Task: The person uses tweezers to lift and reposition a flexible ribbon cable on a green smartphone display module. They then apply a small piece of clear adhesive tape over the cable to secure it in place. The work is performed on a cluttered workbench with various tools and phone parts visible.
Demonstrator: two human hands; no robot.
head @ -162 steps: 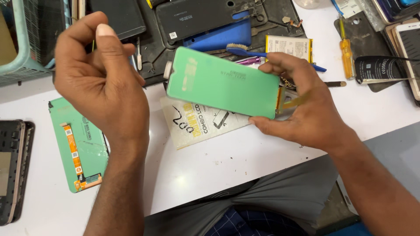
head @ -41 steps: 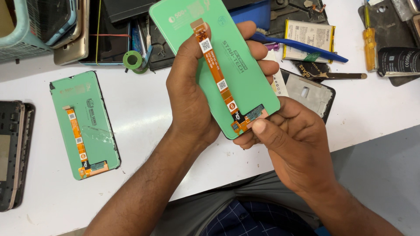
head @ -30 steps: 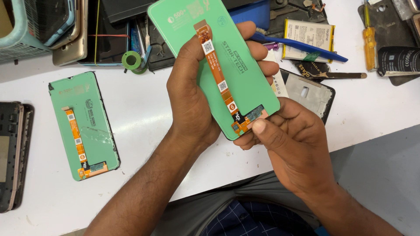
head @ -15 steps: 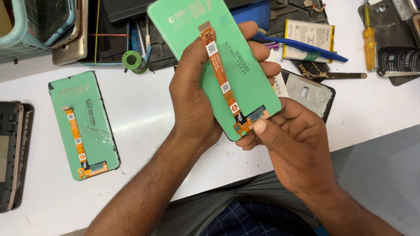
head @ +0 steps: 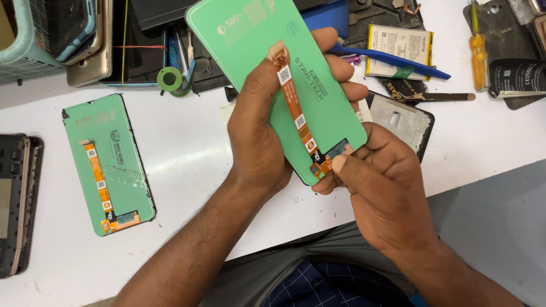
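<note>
White workbench [head: 187, 136], cluttered along top of frame. Left hand [head: 261, 136] and right hand [head: 378, 187] both gripping green display panel [head: 256, 34], holding position unchanged since half a second earlier.

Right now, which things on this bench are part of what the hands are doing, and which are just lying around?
In hand:
left hand
right hand
green-backed phone screen
its orange flex cable

Lying about:
second green screen
blue pry tool
yellow screwdriver
battery
green tape roll

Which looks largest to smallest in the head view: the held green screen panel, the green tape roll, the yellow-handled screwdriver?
1. Held green screen panel, though it is raised nearer the camera, which enlarges it.
2. Yellow-handled screwdriver, partly cropped.
3. Green tape roll.
</note>
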